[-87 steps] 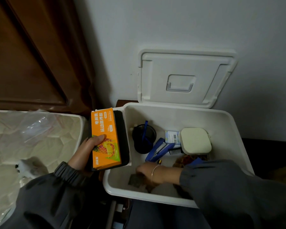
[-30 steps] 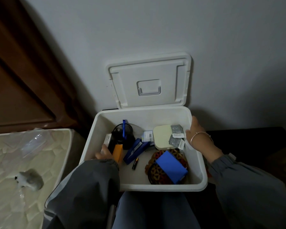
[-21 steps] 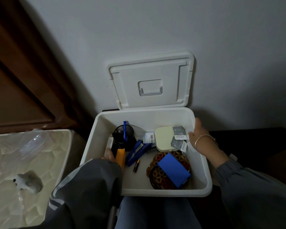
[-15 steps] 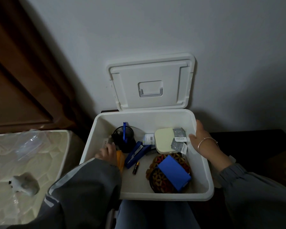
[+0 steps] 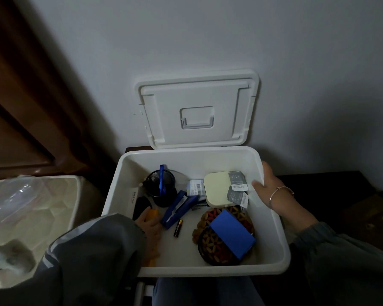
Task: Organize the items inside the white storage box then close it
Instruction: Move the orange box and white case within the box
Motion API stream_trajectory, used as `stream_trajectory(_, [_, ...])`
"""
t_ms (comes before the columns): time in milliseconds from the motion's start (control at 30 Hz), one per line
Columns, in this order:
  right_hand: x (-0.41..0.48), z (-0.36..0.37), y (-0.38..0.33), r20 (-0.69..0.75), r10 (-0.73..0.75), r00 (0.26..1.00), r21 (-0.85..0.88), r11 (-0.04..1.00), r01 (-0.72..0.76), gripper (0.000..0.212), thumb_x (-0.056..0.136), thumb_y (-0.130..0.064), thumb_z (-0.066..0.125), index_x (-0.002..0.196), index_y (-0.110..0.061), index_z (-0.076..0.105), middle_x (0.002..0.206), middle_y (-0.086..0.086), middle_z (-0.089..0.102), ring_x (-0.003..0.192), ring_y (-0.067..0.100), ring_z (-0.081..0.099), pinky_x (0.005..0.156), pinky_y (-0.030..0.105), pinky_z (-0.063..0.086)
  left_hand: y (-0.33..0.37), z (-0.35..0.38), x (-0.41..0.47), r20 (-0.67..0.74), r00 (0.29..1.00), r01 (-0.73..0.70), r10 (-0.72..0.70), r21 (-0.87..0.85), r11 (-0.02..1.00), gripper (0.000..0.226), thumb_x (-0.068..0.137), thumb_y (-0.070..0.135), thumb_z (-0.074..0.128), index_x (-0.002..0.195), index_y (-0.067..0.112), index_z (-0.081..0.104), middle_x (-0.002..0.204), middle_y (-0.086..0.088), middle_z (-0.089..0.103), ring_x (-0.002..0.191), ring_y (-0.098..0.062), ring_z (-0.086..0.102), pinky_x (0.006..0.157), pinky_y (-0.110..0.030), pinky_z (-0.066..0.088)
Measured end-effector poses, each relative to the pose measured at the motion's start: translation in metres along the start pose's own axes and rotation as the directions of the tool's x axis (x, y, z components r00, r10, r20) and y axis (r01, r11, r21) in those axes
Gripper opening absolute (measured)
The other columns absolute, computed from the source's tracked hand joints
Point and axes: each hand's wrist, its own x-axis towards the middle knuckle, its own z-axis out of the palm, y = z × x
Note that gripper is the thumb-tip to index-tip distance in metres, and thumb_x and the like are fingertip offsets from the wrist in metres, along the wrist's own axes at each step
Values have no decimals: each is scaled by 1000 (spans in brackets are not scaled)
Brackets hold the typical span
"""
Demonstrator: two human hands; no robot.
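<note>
A pale wall (image 5: 208,40) backs the white box (image 5: 208,161), which sits open with its lid (image 5: 197,111) upright at the far edge. Inside are a mesh cup (image 5: 164,195) holding a blue pen (image 5: 162,180), a stapler (image 5: 177,208) lying aslant from near left to far right, a battery (image 5: 178,227), a cream case (image 5: 216,188) and a blue carton (image 5: 231,235) on patterned mats (image 5: 208,241). The right hand (image 5: 270,191) clasps the right rim, thumb inside; the left hand (image 5: 152,230), half hidden by its sleeve (image 5: 97,250), lies on an orange packet (image 5: 152,214), grip unclear.
</note>
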Motion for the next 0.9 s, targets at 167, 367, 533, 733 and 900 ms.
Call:
stream_trajectory(167, [2,0,3,2,-4,1000,4,1000,4,58,94,-14,47,144,-22,19,119,16,53,91,21,47,80,30,39,2,-16,0,-128,992,-30,22,-55,998,50,95,44,37,135,14,45,139,-8,45,136,-31,27,114,-50,7])
stream_trajectory(367, [4,2,6,-18,-7,1000,28,1000,8,59,93,-15,48,145,-24,20,120,16,54,91,21,47,81,30,37,-3,-36,-9,-373,926,-99,62,-80,992,31,93,34,43,111,16,60,109,-4,62,103,-23,55,97,-39,36])
stream_trajectory(533, [5,3,9,-22,-15,1000,43,999,16,59,94,-17,48,145,-26,20,117,15,55,89,21,48,79,29,37,-6,-64,-5,-742,656,-348,-136,-457,819,16,87,28,55,85,19,68,76,4,64,66,-13,60,66,-25,51])
stream_trajectory(733, [6,4,11,-35,-34,999,54,998,36,59,93,-16,49,145,-25,21,118,15,54,90,20,48,81,28,37,17,-122,62,-286,747,-233,-600,-958,167,48,87,36,61,126,11,48,118,-4,54,106,-20,55,93,-34,47])
stream_trajectory(900, [6,5,13,-52,-45,998,47,998,48,61,92,-14,49,145,-24,22,118,17,55,94,25,52,80,28,38,29,-123,113,60,880,-50,-470,-974,-220,66,83,40,67,129,0,43,129,-15,54,116,-30,54,99,-40,45])
